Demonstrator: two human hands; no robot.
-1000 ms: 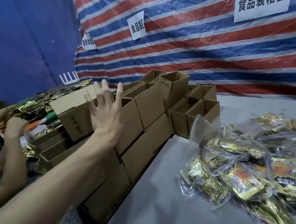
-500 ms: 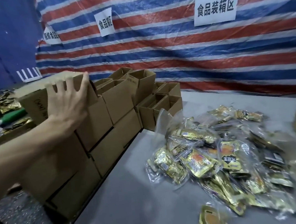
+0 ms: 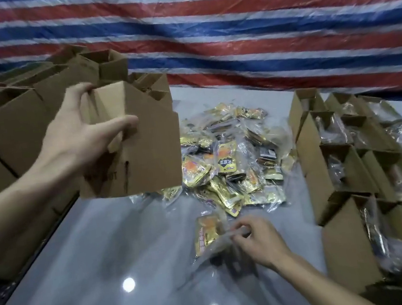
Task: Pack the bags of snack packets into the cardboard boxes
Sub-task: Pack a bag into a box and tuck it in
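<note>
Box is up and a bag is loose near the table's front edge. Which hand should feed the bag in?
Right. The right hand already pinches the clear bag of snack packets on the table. The left hand is occupied holding the empty cardboard box in the air, so it should likely just steady it.

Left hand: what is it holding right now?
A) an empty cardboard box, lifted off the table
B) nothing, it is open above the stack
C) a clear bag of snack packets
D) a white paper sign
A: the left hand grips a cardboard box clear of the grey table, while the right hand pinches a bag of snack packets.
</note>
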